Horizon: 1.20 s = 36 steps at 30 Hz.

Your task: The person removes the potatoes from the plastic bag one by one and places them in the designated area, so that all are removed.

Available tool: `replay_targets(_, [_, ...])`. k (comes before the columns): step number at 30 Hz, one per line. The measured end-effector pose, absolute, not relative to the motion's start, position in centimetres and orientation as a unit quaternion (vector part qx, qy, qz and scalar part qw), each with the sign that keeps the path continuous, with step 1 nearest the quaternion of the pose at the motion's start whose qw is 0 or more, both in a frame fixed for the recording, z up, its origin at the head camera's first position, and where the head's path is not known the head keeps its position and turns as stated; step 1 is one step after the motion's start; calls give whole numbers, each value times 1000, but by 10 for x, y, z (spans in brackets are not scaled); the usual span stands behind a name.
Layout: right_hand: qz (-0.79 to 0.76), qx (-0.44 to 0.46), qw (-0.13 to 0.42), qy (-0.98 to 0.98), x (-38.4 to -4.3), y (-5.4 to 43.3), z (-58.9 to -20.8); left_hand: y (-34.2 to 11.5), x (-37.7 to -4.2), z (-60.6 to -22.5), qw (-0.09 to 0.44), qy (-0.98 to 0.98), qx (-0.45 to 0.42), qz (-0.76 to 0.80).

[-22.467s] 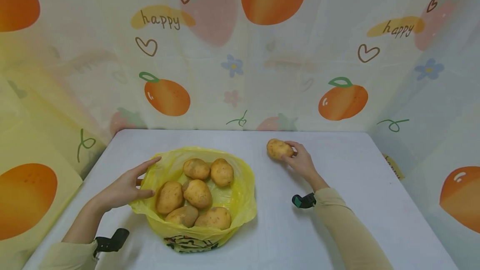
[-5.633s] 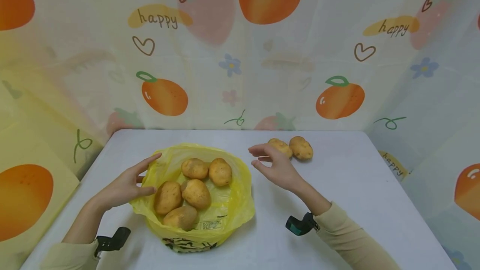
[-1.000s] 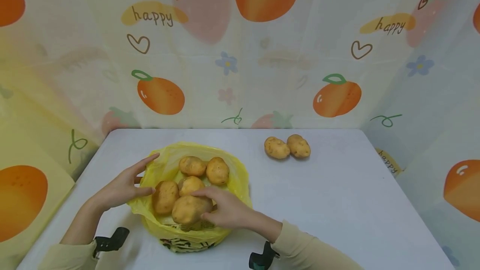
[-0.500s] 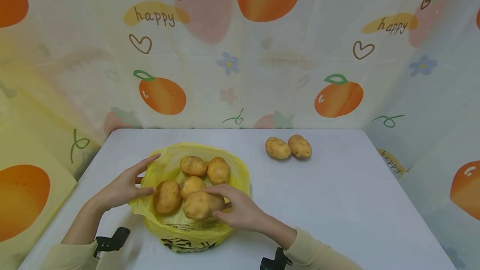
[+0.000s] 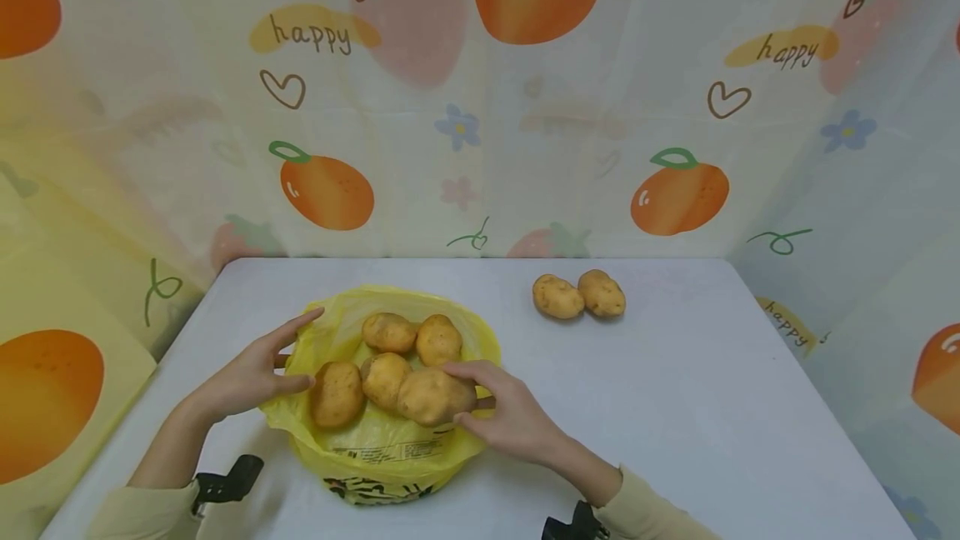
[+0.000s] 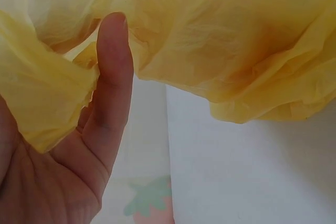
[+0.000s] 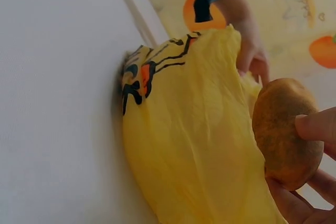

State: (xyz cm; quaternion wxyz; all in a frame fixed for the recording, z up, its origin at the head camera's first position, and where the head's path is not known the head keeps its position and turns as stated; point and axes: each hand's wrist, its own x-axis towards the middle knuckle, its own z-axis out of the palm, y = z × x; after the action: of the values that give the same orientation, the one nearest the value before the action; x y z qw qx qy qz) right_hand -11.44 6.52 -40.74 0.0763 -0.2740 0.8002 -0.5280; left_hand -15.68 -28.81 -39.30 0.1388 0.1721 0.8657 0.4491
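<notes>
A yellow plastic bag (image 5: 390, 473) stands wide-mouthed on the table with several potatoes in it. My left hand (image 5: 247, 377) holds its left rim, the thumb over the edge; in the left wrist view, a fold of yellow plastic lies between the fingers (image 6: 113, 66). Over the bag's right side my right hand (image 5: 517, 419) grips a potato (image 5: 435, 397) between thumb and fingers. The right wrist view has this potato (image 7: 286, 129) at bag-rim height. Left in the bag are potatoes at the left (image 5: 337, 395), middle (image 5: 385, 379) and back (image 5: 438, 340).
Two potatoes (image 5: 558, 297) lie side by side on the white table (image 5: 675, 407) at the back right. A fruit-printed cloth (image 5: 480, 82) hangs behind the table and along both sides.
My right hand has returned from the back-right potatoes, gripped a potato at the bag's front and carried it rightward toward the rim. Earlier, two potatoes went onto the table. The left hand stays put.
</notes>
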Motion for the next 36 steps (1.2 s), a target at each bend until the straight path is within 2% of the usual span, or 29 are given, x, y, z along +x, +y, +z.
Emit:
replay_targets(6, [-550, -275, 57, 787, -113, 76, -390, -288, -157, -393, 139, 869, 170, 444])
replay_targets(14, [-589, -254, -10, 767, -134, 94, -413, -289, -158, -393, 136, 874, 166, 435])
replay_targets(21, [-592, -205, -34, 779, -135, 107, -388, -289, -158, -392, 132, 875, 172, 433])
replay_targets(26, [-593, -180, -63, 783, -148, 120, -405, -289, -159, -391, 128, 878, 176, 426])
replay_targets(36, [-587, -123, -91, 795, -161, 152, -409, -288, -159, -388, 133, 874, 174, 433])
